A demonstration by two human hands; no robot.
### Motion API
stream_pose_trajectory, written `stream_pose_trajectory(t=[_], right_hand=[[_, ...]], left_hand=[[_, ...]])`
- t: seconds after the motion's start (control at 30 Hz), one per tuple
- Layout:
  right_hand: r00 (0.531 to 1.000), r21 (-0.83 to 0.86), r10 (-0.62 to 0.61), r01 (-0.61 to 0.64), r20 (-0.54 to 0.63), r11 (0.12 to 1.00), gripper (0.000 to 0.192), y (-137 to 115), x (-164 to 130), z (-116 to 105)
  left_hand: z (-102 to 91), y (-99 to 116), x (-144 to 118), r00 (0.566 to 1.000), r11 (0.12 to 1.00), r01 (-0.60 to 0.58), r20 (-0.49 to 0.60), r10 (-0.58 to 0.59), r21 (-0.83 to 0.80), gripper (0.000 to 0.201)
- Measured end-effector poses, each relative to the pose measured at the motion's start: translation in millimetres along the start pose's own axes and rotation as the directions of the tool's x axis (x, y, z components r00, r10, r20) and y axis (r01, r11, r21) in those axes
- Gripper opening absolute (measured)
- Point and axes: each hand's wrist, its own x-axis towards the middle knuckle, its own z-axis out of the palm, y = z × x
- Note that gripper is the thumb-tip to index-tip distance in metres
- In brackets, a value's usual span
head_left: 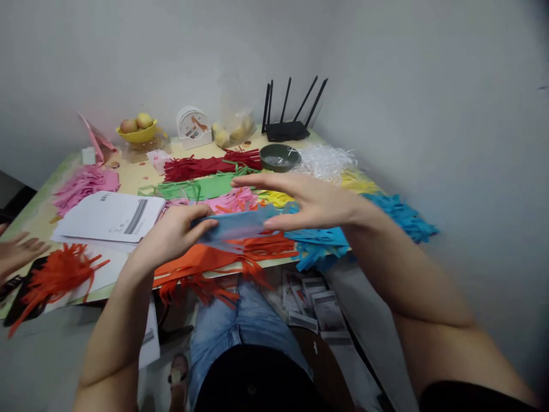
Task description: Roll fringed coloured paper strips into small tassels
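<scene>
Head view: a blue paper sheet [235,225] is held between both hands just above the near edge of the counter [128,177], its long axis running left to right across the body. The sheet's left end is pinched by the left hand [171,234], thumb on top and fingers curled under. The right hand [309,203] is laid flat and spread over the sheet's right end, fingers pointing left, thumb pressed to the paper's right edge; a closed grip is not seen there. The sheet thus lies between the two hands, touched by both, with the left hand nearer the body. Orange fringed strips [223,254] lie directly under the sheet and hang over the counter edge. Blue cut paper [386,212] is piled to the right, with pink strips [234,200], green strips [197,186] and dark red strips [206,166] behind. White printed sheets [111,217] lie to the left, a dark bowl [279,157] and a router [287,129] at the back. Another person's hand [17,249] is seen at the far left edge.
</scene>
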Motion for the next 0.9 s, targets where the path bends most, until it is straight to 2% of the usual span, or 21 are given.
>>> stream_pose_trajectory(t=[0.13, 0.23, 0.3, 0.43, 0.53, 0.63, 0.77, 0.83, 0.9], right_hand=[[0.991, -0.010, 0.131, -0.131, -0.022, 0.991, 0.022, 7, 7, 29], [0.968, 0.039, 0.210, -0.206, -0.138, 0.978, 0.021, 12, 4, 43], [0.947, 0.127, 0.224, -0.199, -0.231, 0.972, 0.019, 13, 0, 47], [0.886, 0.286, 0.241, -0.130, -0.396, 0.949, 0.016, 13, -5, 56], [0.864, 0.412, 0.271, -0.082, -0.424, 0.907, 0.017, 14, -7, 64], [0.875, 0.520, 0.280, -0.039, -0.394, 0.854, 0.022, 14, -8, 69], [0.887, 0.588, 0.279, -0.010, -0.368, 0.809, 0.017, 16, -8, 70], [0.889, 0.592, 0.275, -0.006, -0.366, 0.806, 0.016, 17, -8, 70], [0.890, 0.575, 0.268, -0.007, -0.370, 0.818, 0.016, 18, -8, 71]], left_hand=[[5.6, 4, -8, 1.000, 0.999, -0.001, 0.000, 0.001, 0.037, 0.024], [6.7, -2, -15, 0.997, 0.996, 0.021, -0.075, -0.027, -0.084, 0.023], [8.3, -8, -19, 0.983, 0.978, 0.068, -0.154, -0.100, -0.198, 0.022], [17.7, -17, -27, 0.910, 0.894, 0.150, -0.293, -0.292, -0.422, 0.023], [25.9, -22, -32, 0.881, 0.826, 0.130, -0.318, -0.350, -0.548, 0.018], [29.9, -23, -35, 0.891, 0.801, 0.069, -0.325, -0.318, -0.594, 0.013], [29.6, -22, -40, 0.916, 0.872, -0.013, -0.355, -0.185, -0.489, 0.015], [29.4, -20, -42, 0.926, 0.899, -0.058, -0.360, -0.114, -0.435, 0.016], [30.2, -18, -42, 0.928, 0.921, -0.057, -0.361, -0.093, -0.385, 0.018]])
